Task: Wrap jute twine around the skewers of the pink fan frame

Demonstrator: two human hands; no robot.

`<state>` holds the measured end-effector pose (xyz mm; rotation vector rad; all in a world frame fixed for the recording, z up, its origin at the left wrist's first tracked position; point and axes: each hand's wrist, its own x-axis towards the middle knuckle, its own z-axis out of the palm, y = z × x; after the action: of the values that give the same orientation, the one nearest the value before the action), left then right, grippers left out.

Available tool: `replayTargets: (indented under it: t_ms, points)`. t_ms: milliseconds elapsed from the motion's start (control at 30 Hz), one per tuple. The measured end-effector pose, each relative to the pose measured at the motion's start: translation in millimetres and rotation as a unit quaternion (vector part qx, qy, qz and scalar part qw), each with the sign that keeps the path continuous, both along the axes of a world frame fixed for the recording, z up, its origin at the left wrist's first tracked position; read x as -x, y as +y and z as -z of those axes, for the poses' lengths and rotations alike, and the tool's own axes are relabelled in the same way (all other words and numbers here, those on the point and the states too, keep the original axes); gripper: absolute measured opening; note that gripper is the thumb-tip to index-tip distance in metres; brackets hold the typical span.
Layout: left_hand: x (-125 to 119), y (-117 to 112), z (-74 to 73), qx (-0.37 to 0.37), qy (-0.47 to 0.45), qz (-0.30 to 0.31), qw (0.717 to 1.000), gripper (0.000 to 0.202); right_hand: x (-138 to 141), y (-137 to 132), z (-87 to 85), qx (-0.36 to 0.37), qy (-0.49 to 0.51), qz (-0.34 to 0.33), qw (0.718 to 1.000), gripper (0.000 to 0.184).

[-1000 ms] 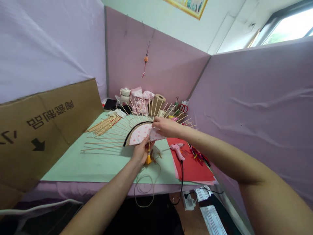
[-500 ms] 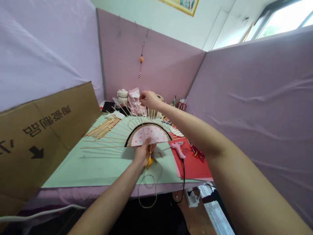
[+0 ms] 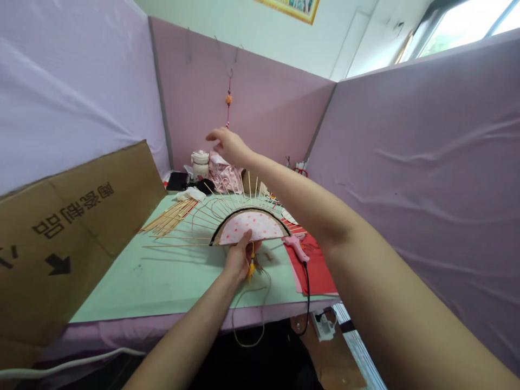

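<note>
My left hand (image 3: pixel 240 257) grips the straight lower edge of a half-round fan (image 3: pixel 252 226), thumb on its face. The fan has white cloth with pink dots, a black curved rim and thin bamboo sticks (image 3: pixel 179 246) radiating outward. Below that hand hang a yellow tassel (image 3: pixel 251 268) and a loop of twine (image 3: pixel 233 319). My right hand (image 3: pixel 231 145) is raised above the far side of the fan, index finger stretched leftward. I see nothing between its fingers. More thin twine (image 3: pixel 194 212) curves among the sticks at the left.
A pink glue gun (image 3: pixel 298 249) lies on red sheets (image 3: pixel 320 276) at the right. Bamboo sticks (image 3: pixel 168 218) are bunched at the left beside a cardboard panel (image 3: pixel 81 227). A white jar (image 3: pixel 200 165) and pink cloth (image 3: pixel 225 176) stand at the back.
My right hand has moved up and left, and its fingers have stretched out. The fan has tipped flatter and shifted slightly right with my left hand. The camera view has turned a little.
</note>
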<state>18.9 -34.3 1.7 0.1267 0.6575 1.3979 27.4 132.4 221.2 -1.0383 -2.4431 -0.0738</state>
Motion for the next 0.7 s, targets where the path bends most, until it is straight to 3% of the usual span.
replayTargets:
  t_ms: [67,133,233,367,467,700]
  points:
    - [-0.2,-0.5,-2.3,0.002,-0.003,-0.011,1.0,0.016,-21.7,-10.3,-1.4,-0.034,0.052,0.008,0.998,0.038]
    - [-0.9,-0.5,-4.1,0.0,-0.009,-0.028,1.0,0.016,-51.0,-25.3,11.4,-0.019,0.02,0.025,0.999,0.026]
    - [-1.8,0.5,-5.5,0.0,-0.017,-0.05,0.999,0.015,-101.1,-52.3,48.7,0.031,-0.112,0.008,0.993,0.016]
    - [-1.6,2.0,-4.0,-0.004,-0.014,-0.067,0.998,0.015,-153.2,-80.5,95.0,-0.014,-0.169,-0.014,0.985,0.016]
    - [-0.4,2.4,-1.2,-0.01,-0.004,-0.063,0.998,0.015,-169.9,-86.3,109.1,-0.04,-0.146,0.016,0.988,0.015]
    - [0.7,1.7,1.4,-0.022,0.012,-0.034,0.999,0.015,-170.6,-78.9,109.7,-0.062,-0.144,-0.008,0.988,0.016]
